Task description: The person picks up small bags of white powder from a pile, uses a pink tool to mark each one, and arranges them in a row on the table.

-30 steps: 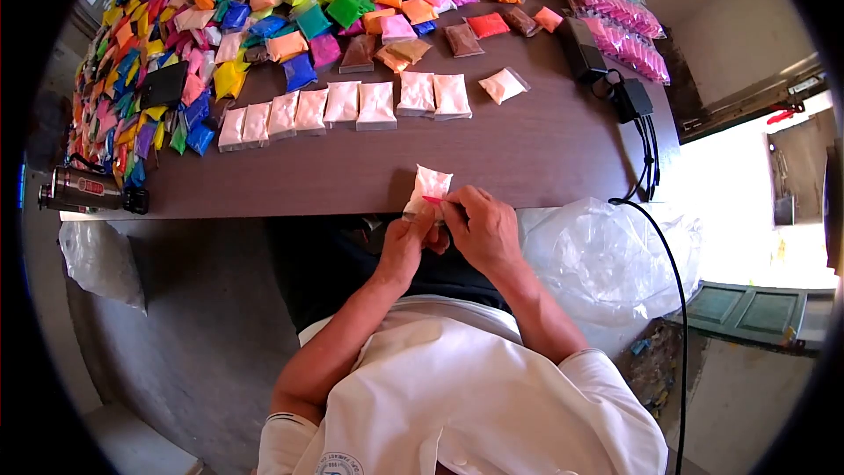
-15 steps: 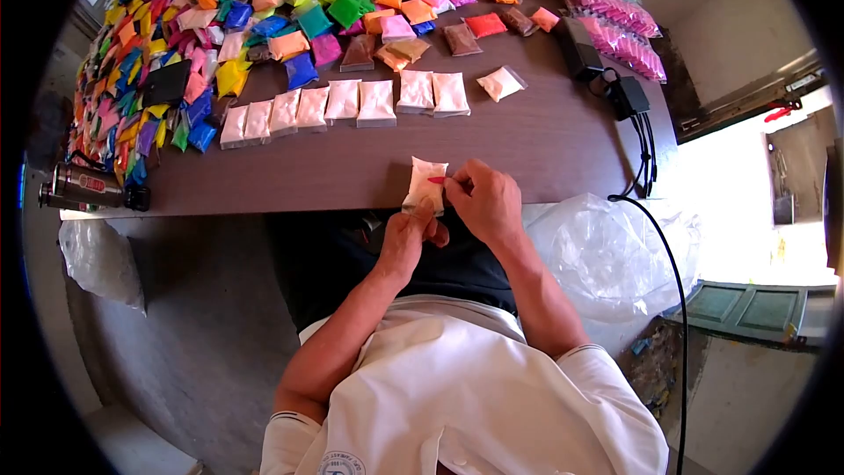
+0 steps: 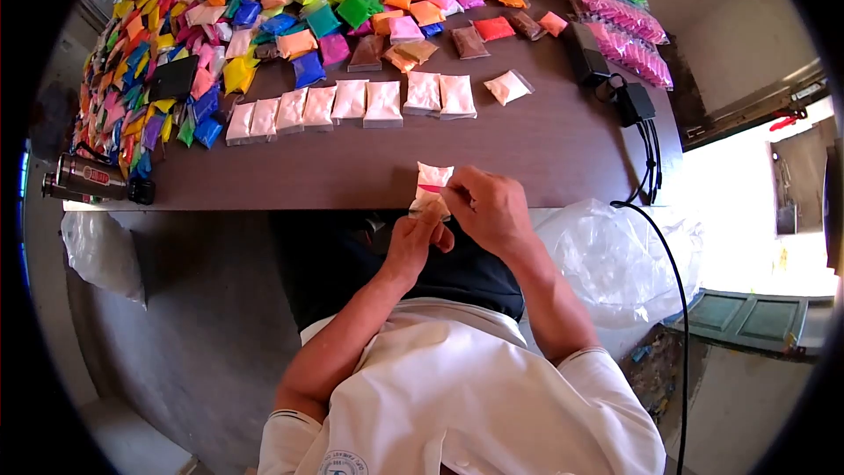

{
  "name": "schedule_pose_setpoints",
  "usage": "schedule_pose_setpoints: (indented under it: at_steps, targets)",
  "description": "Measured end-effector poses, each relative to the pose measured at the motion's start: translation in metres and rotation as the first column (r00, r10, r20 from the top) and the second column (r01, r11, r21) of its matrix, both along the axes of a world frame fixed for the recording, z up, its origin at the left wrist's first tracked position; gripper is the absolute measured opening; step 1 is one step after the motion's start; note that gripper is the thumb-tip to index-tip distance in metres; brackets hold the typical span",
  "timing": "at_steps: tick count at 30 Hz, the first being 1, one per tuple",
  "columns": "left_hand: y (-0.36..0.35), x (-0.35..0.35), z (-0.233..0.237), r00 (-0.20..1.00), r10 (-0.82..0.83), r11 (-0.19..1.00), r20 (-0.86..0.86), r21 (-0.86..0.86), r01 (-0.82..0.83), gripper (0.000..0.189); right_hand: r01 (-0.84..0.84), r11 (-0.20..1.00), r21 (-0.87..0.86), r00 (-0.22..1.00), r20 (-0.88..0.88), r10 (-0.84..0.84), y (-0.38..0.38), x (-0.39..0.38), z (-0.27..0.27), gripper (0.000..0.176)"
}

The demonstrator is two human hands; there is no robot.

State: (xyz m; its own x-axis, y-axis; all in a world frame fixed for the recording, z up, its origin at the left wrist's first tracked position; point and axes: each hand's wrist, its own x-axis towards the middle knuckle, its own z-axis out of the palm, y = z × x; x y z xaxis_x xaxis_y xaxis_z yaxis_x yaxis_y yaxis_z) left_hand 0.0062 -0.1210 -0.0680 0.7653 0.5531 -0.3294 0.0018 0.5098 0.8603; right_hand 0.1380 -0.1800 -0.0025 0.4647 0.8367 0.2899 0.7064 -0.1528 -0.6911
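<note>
At the table's front edge, my left hand (image 3: 417, 244) pinches the lower end of a small clear packet of pale pink material (image 3: 434, 174), thumb on top. My right hand (image 3: 489, 208) is closed on a thin red piece (image 3: 430, 188) that lies across the packet's face; its exact kind is too small to make out. Beyond the hands runs a row of similar pale packets (image 3: 349, 99), several lying side by side. One more pale packet (image 3: 508, 87) lies apart on the right, turned at an angle.
A large heap of colourful packets (image 3: 325, 20) covers the back and left of the table (image 3: 308, 171). A dark flask (image 3: 92, 178) lies at the left edge. Black adapters (image 3: 633, 104) with cables lie right, near bagged pink pieces (image 3: 629, 54). Clear plastic bags (image 3: 607, 255) hang below.
My right hand has shifted slightly left over the packet, and the red piece now reaches further across it. My left hand keeps its pinch. The whole view has shifted slightly.
</note>
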Motion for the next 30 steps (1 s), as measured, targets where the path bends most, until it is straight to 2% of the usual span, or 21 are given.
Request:
schedule_pose_setpoints:
  at_steps: [2,6,10,12,16,17,18,20,21,23,30]
  targets:
    - [0.0,0.0,0.005,1.0,0.0,1.0,-0.007,-0.004,0.0,0.052,-0.024,0.993,-0.116,0.991,0.13,0.039,0.005,0.002,-0.008,0.01]
    - [0.002,0.001,0.006,1.0,-0.01,0.999,0.005,0.035,0.01,0.051,-0.031,0.991,-0.132,0.996,0.077,0.042,0.01,0.011,-0.018,0.013]
    - [0.003,0.007,0.008,1.0,0.001,0.997,-0.027,0.079,0.001,0.049,0.099,0.988,-0.119,0.992,0.089,-0.088,0.017,0.016,-0.023,0.015]
    - [0.002,0.007,0.0,0.993,0.049,0.997,0.104,0.06,-0.056,0.046,0.144,0.984,-0.102,0.986,0.095,-0.135,0.019,0.02,-0.026,0.016]
    - [0.004,0.003,-0.002,0.995,0.06,0.998,0.075,0.031,-0.062,0.046,0.093,0.991,-0.1,0.994,-0.052,-0.099,0.015,0.027,-0.018,0.013]
    - [0.004,0.002,-0.004,0.998,0.035,0.998,0.057,0.048,-0.038,0.047,0.085,0.991,-0.105,0.987,-0.125,-0.098,0.012,0.025,-0.013,0.013]
    - [0.004,0.001,-0.004,0.999,0.009,0.998,0.035,0.062,-0.011,0.047,0.078,0.991,-0.113,0.988,-0.126,-0.092,0.01,0.021,-0.011,0.013]
    - [0.002,0.002,-0.003,0.999,0.018,0.999,0.026,0.028,-0.019,0.048,-0.02,0.998,-0.054,0.999,-0.032,0.018,0.008,0.013,-0.008,0.015]
    - [0.003,0.004,-0.001,1.0,0.021,1.0,0.022,0.006,-0.021,0.049,-0.02,0.998,-0.055,0.999,-0.032,0.018,0.009,0.01,-0.007,0.015]
    - [0.002,0.005,-0.002,0.999,0.024,1.0,0.024,0.002,-0.025,0.049,-0.072,0.993,-0.098,0.985,0.146,0.086,0.012,0.004,-0.007,0.014]
    - [0.004,0.004,0.002,1.0,0.001,1.0,-0.011,-0.004,-0.001,0.051,-0.026,0.98,-0.2,0.971,0.227,0.072,0.022,0.003,-0.005,0.017]
